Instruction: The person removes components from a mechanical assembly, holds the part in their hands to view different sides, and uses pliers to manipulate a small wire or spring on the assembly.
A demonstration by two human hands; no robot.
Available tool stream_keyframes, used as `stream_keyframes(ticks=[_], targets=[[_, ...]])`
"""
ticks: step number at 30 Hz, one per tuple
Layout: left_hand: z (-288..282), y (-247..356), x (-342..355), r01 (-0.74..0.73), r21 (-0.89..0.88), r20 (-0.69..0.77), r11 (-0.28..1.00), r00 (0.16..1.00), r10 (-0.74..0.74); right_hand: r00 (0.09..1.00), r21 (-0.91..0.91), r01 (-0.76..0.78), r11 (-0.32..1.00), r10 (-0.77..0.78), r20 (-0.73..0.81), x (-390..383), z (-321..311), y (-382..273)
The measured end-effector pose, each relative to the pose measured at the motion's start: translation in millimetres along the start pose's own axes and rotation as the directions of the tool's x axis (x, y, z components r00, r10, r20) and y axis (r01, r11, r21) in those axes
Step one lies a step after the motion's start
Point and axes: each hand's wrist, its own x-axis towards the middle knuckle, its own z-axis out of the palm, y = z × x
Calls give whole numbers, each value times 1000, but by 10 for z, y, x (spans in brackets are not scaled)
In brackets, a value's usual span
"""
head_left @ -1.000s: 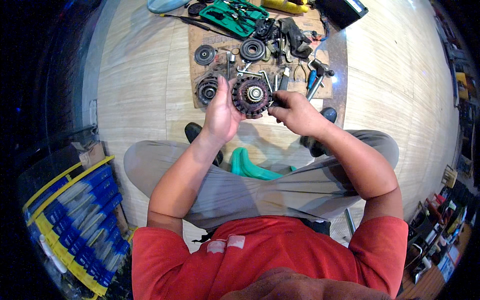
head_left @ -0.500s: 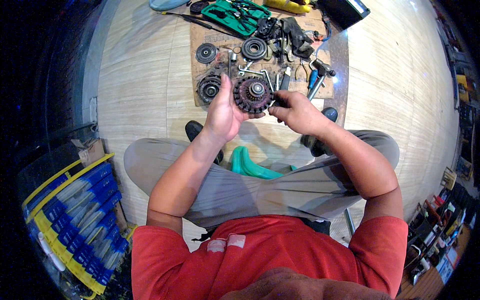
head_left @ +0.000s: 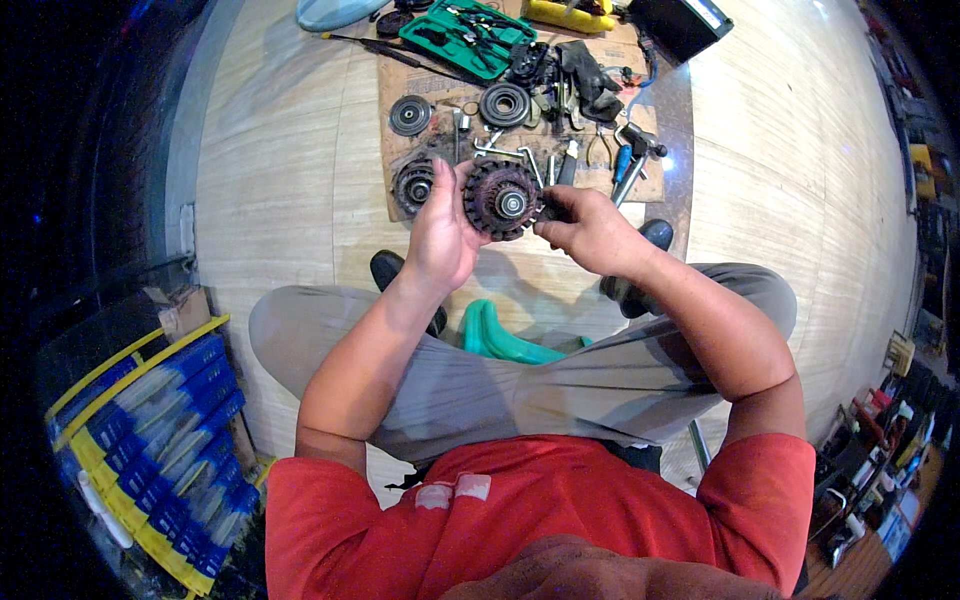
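In front of me, above the cardboard, I hold a dark, grimy toothed rotor [head_left: 488, 200] with a shiny bearing at its centre. My left hand [head_left: 445, 235] is wrapped under and round its left side, thumb pointing up and away. My right hand [head_left: 590, 228] pinches at the rotor's right rim; a dark patch shows between its fingers, and whether that is a separate piece I cannot tell. Just left of the rotor, partly behind my left hand, lies a black pulley-like part [head_left: 415, 184]. Hex keys [head_left: 500, 152] and a black-handled cutter [head_left: 568, 160] lie just beyond.
On the cardboard [head_left: 645, 120] are two round pulleys [head_left: 410, 115], [head_left: 505, 104], black gloves [head_left: 592, 82], pliers [head_left: 600, 148], a blue-handled screwdriver [head_left: 623, 160] and a hammer [head_left: 640, 142]. Farther off sits a green tool case [head_left: 470, 35]. A green stool [head_left: 510, 340] stands between my legs.
The rotor has tilted in my hands, its bearing end now leaning nearer to me. My right fingers have shifted slightly along its rim; both hands keep their hold.
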Motion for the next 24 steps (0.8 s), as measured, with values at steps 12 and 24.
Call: stream_keyframes(ticks=[12, 24], targets=[[-39, -6, 5, 44, -29, -21, 999, 999, -45, 999, 32, 11, 999, -9, -36, -22, 8, -27], [-50, 26, 25, 102, -51, 8, 993, 995, -102, 994, 32, 74, 997, -71, -85, -47, 5, -47]])
